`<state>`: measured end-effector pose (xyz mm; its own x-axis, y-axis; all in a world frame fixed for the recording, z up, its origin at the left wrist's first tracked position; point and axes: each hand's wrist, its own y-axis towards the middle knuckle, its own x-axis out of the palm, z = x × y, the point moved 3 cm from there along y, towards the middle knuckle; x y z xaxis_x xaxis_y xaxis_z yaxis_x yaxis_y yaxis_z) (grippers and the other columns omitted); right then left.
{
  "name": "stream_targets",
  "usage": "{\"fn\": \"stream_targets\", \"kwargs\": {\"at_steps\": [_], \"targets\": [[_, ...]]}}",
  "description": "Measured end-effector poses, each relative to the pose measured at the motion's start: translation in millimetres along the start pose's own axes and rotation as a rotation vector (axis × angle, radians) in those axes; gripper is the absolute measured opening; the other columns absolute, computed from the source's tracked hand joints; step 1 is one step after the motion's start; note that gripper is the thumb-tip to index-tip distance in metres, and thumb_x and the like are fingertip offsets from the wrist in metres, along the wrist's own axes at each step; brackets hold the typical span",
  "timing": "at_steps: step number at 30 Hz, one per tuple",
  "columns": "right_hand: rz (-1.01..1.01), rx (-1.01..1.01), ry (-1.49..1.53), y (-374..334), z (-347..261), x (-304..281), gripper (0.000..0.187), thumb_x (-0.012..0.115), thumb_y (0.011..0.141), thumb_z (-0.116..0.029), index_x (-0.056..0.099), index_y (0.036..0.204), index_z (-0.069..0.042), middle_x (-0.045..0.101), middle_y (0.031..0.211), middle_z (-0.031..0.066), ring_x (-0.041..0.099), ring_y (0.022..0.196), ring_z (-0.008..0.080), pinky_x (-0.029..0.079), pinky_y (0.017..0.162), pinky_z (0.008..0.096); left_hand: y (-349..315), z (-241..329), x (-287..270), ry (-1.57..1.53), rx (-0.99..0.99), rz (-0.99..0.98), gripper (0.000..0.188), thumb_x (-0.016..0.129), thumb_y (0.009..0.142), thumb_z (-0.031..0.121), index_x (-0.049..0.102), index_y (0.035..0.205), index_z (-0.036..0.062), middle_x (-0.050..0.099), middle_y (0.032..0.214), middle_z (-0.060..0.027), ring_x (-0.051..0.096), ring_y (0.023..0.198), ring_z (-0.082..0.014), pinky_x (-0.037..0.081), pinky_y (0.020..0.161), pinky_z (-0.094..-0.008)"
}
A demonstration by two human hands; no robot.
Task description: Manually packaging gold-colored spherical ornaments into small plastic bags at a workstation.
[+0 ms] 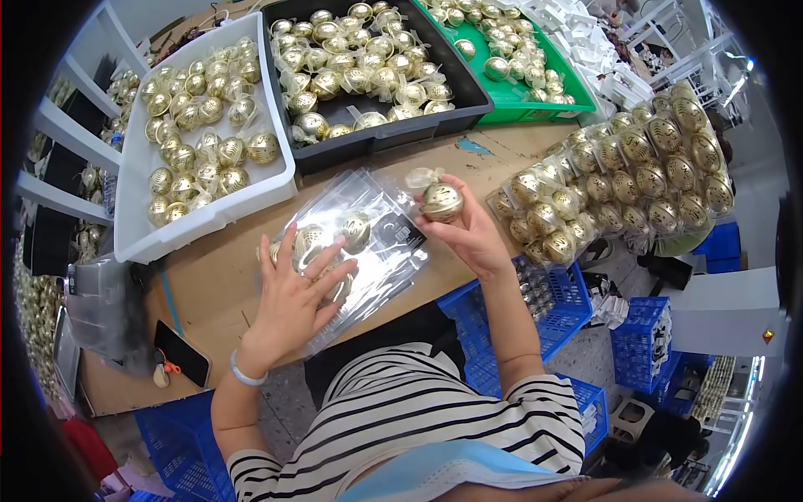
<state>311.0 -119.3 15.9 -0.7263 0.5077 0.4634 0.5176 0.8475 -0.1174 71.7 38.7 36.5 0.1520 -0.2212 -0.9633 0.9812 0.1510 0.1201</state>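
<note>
Right hand point(475, 234) grips one ribbon-topped, round gold metallic ornament point(442, 202), unbagged. To its left, left hand point(288, 303), fingers spread, partly covers clear plastic bags point(381, 261) and similar gold ornaments point(355, 233); enclosure unconfirmed.

Pretty sure this is a small workshop or packing room, tbh: the brown worktable point(213, 289) has a white tray point(155, 243), a black tray point(393, 134) and a green tray point(539, 109) lined up along its far side, all loaded with near-identical gold baubles point(326, 84), plus clear plastic bags point(381, 280) closer in. Blue plastic crates point(640, 343) sit on the speckled floor point(280, 410) to the right, and there's white racking point(71, 201) on the left. Strip lights point(736, 427) over on the right kinda seal the workplace vibe.
</note>
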Motion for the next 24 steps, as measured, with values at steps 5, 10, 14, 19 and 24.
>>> {"fn": "stream_targets", "kwargs": {"at_steps": [5,10,14,19,24], "targets": [[0.233,-0.202,-0.518,-3,22,-20,0.064,0.081,0.085,-0.009,0.041,0.133,-0.003,0.055,0.118,0.0153,0.059,0.106,0.0294,0.049,0.098,0.0413,0,-1,1,0.008,0.004,-0.002,0.066,0.080,0.076,0.031,0.059,0.139,0.0295,0.041,0.159,0.0052,0.021,0.149,-0.0463,0.013,0.115,-0.0740],[0.284,-0.629,-1.309,-18,7,-10,0.059,0.091,0.071,-0.018,0.058,0.117,-0.001,0.051,0.109,0.0123,0.053,0.103,0.0258,0.047,0.090,0.0364,1,-2,1,0.011,0.001,-0.006,0.068,0.079,0.077,0.031,0.057,0.141,0.0293,0.039,0.160,0.0056,0.021,0.149,-0.0454,0.012,0.116,-0.0723],[-0.022,-0.428,-1.102,-7,20,-7,0.061,0.090,0.071,-0.022,0.062,0.121,-0.001,0.059,0.110,0.0118,0.056,0.102,0.0243,0.047,0.092,0.0358,0,-3,3,-0.001,-0.013,-0.005,0.079,0.079,0.076,0.031,0.048,0.149,0.0280,0.038,0.161,0.0067,0.022,0.149,-0.0449,0.010,0.117,-0.0701],[-0.453,-0.029,-0.839,13,30,-4,0.057,0.086,0.081,-0.029,0.061,0.124,0.000,0.064,0.112,0.0088,0.058,0.109,0.0186,0.047,0.096,0.0362,6,-8,-1,-0.063,-0.043,-0.005,0.096,0.081,0.072,0.033,0.036,0.156,0.0216,0.042,0.156,-0.0024,0.029,0.142,-0.0438,0.015,0.115,-0.0651],[-0.408,0.216,-0.729,31,40,16,0.045,0.087,0.077,-0.004,0.063,0.116,0.002,0.069,0.110,0.0071,0.068,0.093,0.0115,0.057,0.079,0.0260,16,-13,-1,-0.149,-0.124,0.091,0.116,0.083,0.058,0.030,0.029,0.159,0.0138,0.036,0.149,-0.0287,0.037,0.130,-0.0445,0.021,0.111,-0.0567]]}}
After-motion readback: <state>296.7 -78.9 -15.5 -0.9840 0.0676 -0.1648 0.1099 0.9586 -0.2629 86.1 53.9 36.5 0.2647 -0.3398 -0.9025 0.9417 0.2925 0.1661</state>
